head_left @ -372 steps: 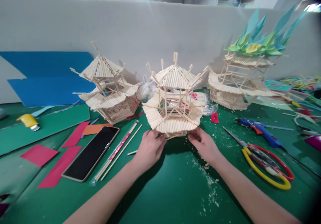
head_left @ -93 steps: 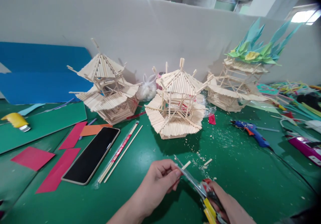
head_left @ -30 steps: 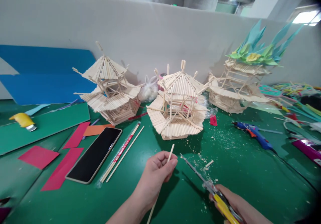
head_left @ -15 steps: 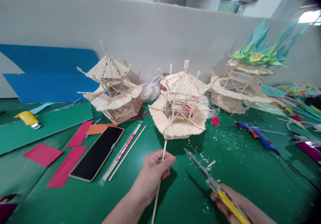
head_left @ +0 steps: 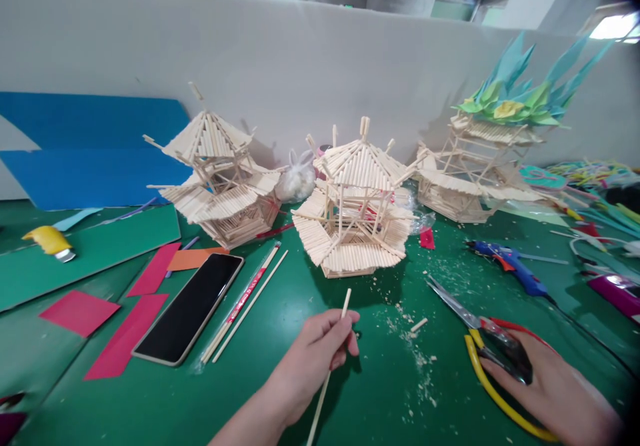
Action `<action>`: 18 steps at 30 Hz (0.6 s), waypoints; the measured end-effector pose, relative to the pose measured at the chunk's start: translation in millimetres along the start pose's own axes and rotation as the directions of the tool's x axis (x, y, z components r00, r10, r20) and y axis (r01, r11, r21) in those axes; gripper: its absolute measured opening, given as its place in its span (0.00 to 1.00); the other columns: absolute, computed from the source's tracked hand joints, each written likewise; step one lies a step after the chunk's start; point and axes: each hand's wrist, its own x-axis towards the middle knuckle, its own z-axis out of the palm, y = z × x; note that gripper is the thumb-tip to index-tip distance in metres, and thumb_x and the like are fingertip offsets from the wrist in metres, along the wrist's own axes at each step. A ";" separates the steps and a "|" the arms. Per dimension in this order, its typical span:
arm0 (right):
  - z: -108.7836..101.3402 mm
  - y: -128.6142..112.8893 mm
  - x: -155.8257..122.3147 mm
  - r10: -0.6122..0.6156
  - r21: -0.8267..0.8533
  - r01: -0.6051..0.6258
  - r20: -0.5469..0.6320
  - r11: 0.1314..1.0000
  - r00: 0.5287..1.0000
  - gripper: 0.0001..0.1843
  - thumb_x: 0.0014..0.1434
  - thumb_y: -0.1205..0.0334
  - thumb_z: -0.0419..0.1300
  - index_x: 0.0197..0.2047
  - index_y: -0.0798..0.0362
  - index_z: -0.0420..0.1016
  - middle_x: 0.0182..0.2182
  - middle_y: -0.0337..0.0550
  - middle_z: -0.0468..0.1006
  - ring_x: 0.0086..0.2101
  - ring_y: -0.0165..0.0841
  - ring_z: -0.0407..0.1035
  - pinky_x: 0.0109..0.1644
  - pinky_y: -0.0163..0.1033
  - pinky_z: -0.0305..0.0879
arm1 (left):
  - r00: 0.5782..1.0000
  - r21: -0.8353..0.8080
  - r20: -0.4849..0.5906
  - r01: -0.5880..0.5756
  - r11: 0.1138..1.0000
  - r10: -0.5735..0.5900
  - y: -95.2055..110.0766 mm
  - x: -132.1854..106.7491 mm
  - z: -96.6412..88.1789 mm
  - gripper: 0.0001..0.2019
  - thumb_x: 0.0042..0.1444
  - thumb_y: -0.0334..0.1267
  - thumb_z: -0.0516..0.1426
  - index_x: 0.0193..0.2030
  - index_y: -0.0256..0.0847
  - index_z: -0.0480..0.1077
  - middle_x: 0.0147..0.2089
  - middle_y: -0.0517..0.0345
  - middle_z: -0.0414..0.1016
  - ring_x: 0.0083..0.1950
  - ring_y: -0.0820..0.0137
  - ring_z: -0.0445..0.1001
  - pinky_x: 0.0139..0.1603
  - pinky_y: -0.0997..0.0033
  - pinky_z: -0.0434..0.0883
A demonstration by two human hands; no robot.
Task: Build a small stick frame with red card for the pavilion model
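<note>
My left hand (head_left: 323,346), closed in a pinch, holds a thin wooden chopstick (head_left: 320,403) slanting up from the bottom edge, its upper end poking out above the fingers. To the right, my right hand (head_left: 545,379) grips a pair of scissors (head_left: 457,306) with red and yellow handles, blades pointing up and left, low over the table. A short cut piece of stick (head_left: 419,325) and pale wood crumbs lie between the hands. Beyond them stands a two-tiered pavilion (head_left: 367,256) built of wooden sticks.
Two more stick pavilions stand left (head_left: 220,199) and right (head_left: 455,186), the right one topped with paper leaves. Left lie a phone (head_left: 190,309), wrapped chopsticks (head_left: 243,303), red paper (head_left: 80,313) and a yellow cutter (head_left: 47,239). A blue glue gun (head_left: 515,266) with its cord is at right.
My right hand has moved right with the scissors and lowered them, so their red and yellow handles now show. My left hand and the chopstick have shifted slightly right and down.
</note>
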 end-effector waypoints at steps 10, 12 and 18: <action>-34.3 -129.1 5.3 -0.553 0.184 0.570 -0.138 0.801 0.822 0.15 0.57 0.63 0.53 0.48 0.49 0.68 0.40 0.46 0.71 0.42 0.37 0.65 0.44 0.42 0.63 | 0.977 0.557 0.192 -0.187 0.809 0.094 5.0 -7.8 21.5 0.17 0.59 0.42 0.43 0.27 0.38 0.67 0.19 0.63 0.62 0.22 0.75 0.58 0.24 0.76 0.54; -31.3 -151.0 7.3 -0.632 0.214 0.631 -0.071 0.746 0.771 0.14 0.58 0.65 0.52 0.47 0.50 0.69 0.38 0.46 0.72 0.38 0.35 0.65 0.39 0.41 0.64 | 0.967 0.648 0.188 -0.256 0.717 0.175 4.3 -10.4 23.7 0.16 0.59 0.40 0.43 0.28 0.40 0.68 0.22 0.60 0.66 0.24 0.73 0.61 0.25 0.75 0.55; -20.8 -162.3 13.0 -0.664 0.225 0.645 0.015 0.731 0.747 0.12 0.60 0.67 0.49 0.39 0.53 0.74 0.29 0.44 0.72 0.31 0.33 0.63 0.33 0.38 0.61 | 0.951 0.921 0.193 -0.261 0.288 0.243 -3.7 -9.2 23.9 0.15 0.58 0.33 0.42 0.29 0.39 0.67 0.27 0.53 0.72 0.28 0.66 0.68 0.28 0.71 0.57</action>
